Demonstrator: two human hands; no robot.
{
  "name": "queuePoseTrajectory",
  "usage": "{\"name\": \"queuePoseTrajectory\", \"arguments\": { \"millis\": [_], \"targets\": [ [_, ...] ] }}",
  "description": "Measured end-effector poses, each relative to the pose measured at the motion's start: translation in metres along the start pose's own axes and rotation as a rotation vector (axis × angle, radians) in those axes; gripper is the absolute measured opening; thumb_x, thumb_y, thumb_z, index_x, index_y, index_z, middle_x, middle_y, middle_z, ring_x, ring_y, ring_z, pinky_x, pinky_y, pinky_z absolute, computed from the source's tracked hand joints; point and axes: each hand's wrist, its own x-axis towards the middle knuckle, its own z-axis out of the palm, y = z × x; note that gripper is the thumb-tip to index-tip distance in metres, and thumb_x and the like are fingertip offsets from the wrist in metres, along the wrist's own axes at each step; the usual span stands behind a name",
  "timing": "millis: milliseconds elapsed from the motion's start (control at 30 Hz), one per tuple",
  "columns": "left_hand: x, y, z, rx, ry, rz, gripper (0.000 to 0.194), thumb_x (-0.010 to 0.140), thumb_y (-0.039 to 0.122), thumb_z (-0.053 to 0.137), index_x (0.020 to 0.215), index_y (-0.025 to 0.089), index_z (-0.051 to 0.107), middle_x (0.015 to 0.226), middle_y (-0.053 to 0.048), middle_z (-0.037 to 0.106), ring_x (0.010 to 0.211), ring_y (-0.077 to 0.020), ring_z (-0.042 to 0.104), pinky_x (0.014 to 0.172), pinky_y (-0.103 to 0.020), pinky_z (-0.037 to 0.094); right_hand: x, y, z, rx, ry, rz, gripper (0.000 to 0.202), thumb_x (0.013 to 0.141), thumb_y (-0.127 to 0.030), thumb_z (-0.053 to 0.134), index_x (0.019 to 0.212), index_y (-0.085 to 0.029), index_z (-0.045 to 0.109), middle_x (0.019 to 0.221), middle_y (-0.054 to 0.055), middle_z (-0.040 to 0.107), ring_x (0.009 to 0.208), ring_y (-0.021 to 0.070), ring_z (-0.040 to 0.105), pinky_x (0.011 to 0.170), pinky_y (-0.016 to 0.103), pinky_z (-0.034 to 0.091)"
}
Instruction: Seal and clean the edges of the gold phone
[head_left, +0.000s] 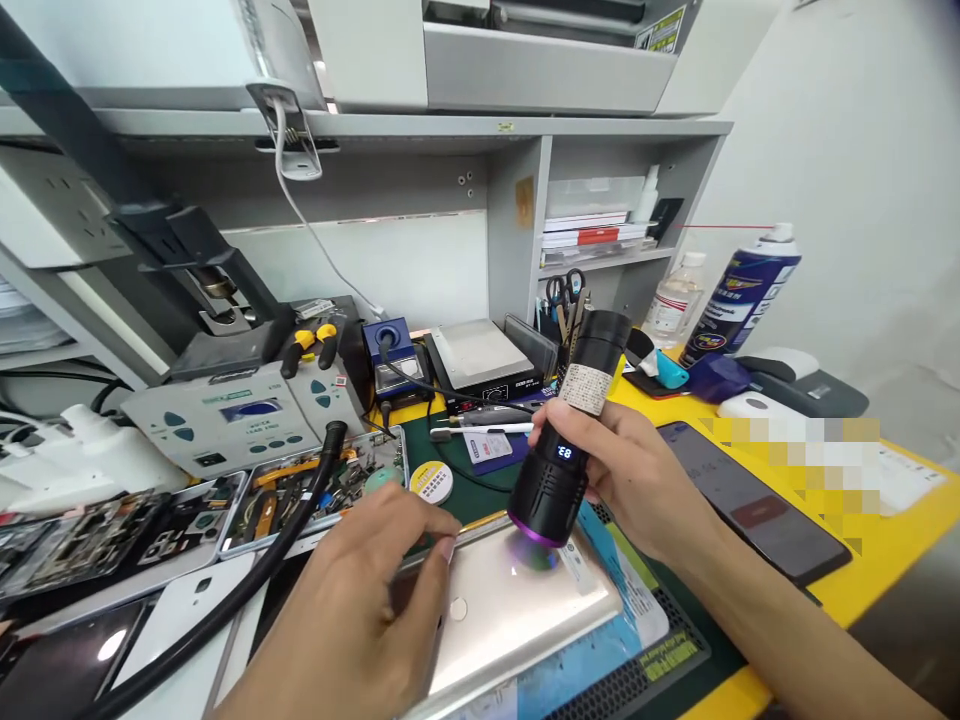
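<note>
Your left hand (360,610) presses its fingertips flat on the left edge of the champagne-gold metal phone back (517,610), which lies on the green work mat (675,640); it grips nothing. The phone looks thin, smooth and slippery, so hold it by the edges. Above it, your right hand (637,470) is closed around the black cylindrical lamp with violet glow (570,440), which seems heavy and rigid.

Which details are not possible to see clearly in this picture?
Head view only:
- Phone back: near edge covered by the left hand.
- Torch: lens faces down, hidden; label too small to read.
- Yellow table: one patch is blurred out.
- Spray can: print too small.
- Right hand: palm hidden.
</note>
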Motion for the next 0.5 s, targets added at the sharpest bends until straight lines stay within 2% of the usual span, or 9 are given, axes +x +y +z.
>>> {"name": "queuePoseTrajectory", "arguments": {
  "millis": [133, 267, 333, 400, 500],
  "targets": [
    [0.001, 0.001, 0.003, 0.009, 0.065, -0.042, 0.021, 0.1, 0.033, 0.042, 0.093, 0.026, 0.06, 0.088, 0.0, 0.061, 0.085, -0.019, 0.057, 0.077, -0.032, 0.043, 0.003, -0.008, -0.004, 0.1, 0.048, 0.1, 0.037, 0.083, -0.048, 0.077, 0.094, -0.015, 0.066, 0.076, 0.001, 0.056, 0.056, 0.0086, 0.042, 0.043, 0.017, 0.032],
    [0.001, 0.002, 0.004, 0.012, 0.082, -0.056, 0.021, 0.101, 0.034, 0.042, 0.094, 0.026, 0.059, 0.091, 0.001, 0.061, 0.088, -0.0187, 0.057, 0.082, -0.033, 0.042, 0.002, -0.014, -0.007, 0.197, -0.087, 0.178, 0.028, 0.078, -0.036, 0.08, 0.09, -0.015, 0.066, 0.077, 0.003, 0.059, 0.059, 0.0114, 0.05, 0.048, 0.021, 0.038],
    [0.001, 0.002, 0.003, 0.015, 0.074, -0.062, 0.021, 0.101, 0.035, 0.042, 0.094, 0.026, 0.059, 0.091, 0.0, 0.061, 0.088, -0.0187, 0.057, 0.081, -0.033, 0.043, 0.001, -0.014, -0.008, 0.184, -0.135, 0.17, 0.025, 0.078, -0.034, 0.079, 0.086, -0.016, 0.064, 0.078, 0.003, 0.06, 0.062, 0.0136, 0.052, 0.049, 0.023, 0.04],
    [0.001, 0.001, 0.003, 0.039, 0.082, -0.058, 0.021, 0.101, 0.035, 0.041, 0.095, 0.026, 0.06, 0.093, -0.001, 0.062, 0.088, -0.0188, 0.059, 0.078, -0.032, 0.045, 0.0, -0.011, -0.009, 0.092, -0.115, 0.054, 0.024, 0.081, -0.036, 0.077, 0.087, -0.017, 0.064, 0.08, 0.003, 0.06, 0.065, 0.0148, 0.053, 0.051, 0.024, 0.04],
    [-0.001, -0.004, 0.001, 0.147, 0.1, -0.003, 0.015, 0.096, 0.033, 0.049, 0.104, 0.027, 0.06, 0.1, -0.001, 0.066, 0.094, -0.0201, 0.063, 0.078, -0.032, 0.051, 0.003, -0.009, -0.014, -0.154, 0.067, -0.263, 0.019, 0.085, -0.035, 0.075, 0.086, -0.02, 0.063, 0.08, 0.0, 0.058, 0.066, 0.0139, 0.05, 0.054, 0.025, 0.04]
  ]
}}
